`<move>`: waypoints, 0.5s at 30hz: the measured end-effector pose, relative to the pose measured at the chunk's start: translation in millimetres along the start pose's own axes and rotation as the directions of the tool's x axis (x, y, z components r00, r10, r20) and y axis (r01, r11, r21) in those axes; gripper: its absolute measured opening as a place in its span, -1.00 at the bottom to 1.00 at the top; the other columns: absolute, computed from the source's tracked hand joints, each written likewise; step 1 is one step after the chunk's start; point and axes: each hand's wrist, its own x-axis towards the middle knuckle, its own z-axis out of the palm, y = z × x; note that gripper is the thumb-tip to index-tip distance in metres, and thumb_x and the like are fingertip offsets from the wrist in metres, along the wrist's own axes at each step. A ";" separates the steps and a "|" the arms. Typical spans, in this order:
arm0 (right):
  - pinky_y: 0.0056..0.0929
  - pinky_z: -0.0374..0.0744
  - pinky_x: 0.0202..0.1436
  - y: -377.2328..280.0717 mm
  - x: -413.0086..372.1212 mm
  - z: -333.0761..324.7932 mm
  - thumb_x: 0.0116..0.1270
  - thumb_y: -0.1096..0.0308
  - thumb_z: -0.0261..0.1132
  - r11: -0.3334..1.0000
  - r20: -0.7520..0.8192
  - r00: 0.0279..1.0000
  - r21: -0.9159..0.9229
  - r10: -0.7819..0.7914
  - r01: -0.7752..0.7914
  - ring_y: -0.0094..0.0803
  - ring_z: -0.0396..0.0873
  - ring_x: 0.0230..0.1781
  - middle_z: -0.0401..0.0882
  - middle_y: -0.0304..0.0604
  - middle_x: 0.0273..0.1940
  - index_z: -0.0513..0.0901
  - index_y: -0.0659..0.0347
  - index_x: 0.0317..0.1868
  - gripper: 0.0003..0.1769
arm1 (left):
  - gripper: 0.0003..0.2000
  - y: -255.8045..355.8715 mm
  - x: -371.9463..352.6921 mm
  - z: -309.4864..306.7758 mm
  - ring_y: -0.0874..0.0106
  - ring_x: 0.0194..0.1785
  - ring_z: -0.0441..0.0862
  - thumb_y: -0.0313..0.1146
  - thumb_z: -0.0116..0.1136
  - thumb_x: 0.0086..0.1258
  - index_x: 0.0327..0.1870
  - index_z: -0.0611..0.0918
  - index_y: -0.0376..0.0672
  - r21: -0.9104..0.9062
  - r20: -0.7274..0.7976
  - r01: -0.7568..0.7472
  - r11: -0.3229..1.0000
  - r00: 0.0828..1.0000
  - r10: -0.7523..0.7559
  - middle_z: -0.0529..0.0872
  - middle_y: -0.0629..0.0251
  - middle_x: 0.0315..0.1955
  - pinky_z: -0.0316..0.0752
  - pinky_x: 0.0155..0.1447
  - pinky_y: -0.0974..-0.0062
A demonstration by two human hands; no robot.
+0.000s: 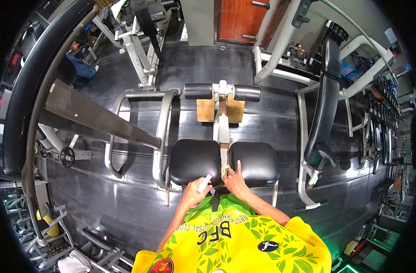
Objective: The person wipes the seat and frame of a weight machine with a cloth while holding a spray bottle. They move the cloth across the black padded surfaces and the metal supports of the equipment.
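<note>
Fingers wrapped round a small white bottle with a pink tip (204,183), my left hand (195,193) is just in front of the left black seat pad (195,157). My right hand (235,183) presses a pale, crumpled cloth (225,171) against the light metal frame between the two pads, with one finger pointing up over the right black seat pad (255,159). Beyond the pads, the same frame (224,125) runs to two black rollers (198,91).
A bench with a black backrest (324,104) stands on the right. On the left, a long grey beam (99,119) and a curved black pad (30,82) rise close to me. A person's leg (82,66) shows at the upper left. A red door (237,20) is at the back.
</note>
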 end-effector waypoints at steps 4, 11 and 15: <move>0.58 -0.21 0.36 10.2 -3.0 -17.0 0.28 0.39 0.04 0.995 0.130 0.990 0.092 -0.062 0.050 -0.15 0.46 0.25 0.70 0.03 -0.24 0.59 0.27 -0.07 -0.71 | -0.74 1.0 2.4 -2.0 0.25 -0.32 0.72 -0.23 0.30 0.26 -0.11 0.66 -0.16 -0.003 -0.001 -0.021 1.000 1.000 0.021 0.72 0.10 -0.42 0.54 -0.20 0.36; 0.15 0.38 0.19 48.4 22.4 -101.8 0.20 0.39 0.09 0.915 0.436 0.900 0.359 0.009 -0.183 0.03 0.64 -0.11 0.68 0.13 -0.23 0.61 0.16 0.01 -0.64 | -0.77 11.4 -2.3 -15.4 0.30 -0.40 0.69 -0.27 0.29 0.27 -0.12 0.66 -0.17 -0.028 -0.057 -0.052 0.998 0.997 0.051 0.71 0.12 -0.47 0.53 -0.26 0.38; 0.04 0.63 -0.26 68.8 36.1 -156.2 0.22 0.32 0.15 0.882 0.111 0.974 0.413 0.198 -0.226 0.08 0.66 -0.35 0.66 0.15 -0.38 0.62 0.20 -0.13 -0.75 | -0.78 11.7 -4.1 -18.4 0.41 -0.46 0.64 -0.29 0.29 0.28 -0.13 0.65 -0.18 -0.072 -0.060 -0.031 0.997 0.998 0.027 0.69 0.18 -0.50 0.50 -0.31 0.43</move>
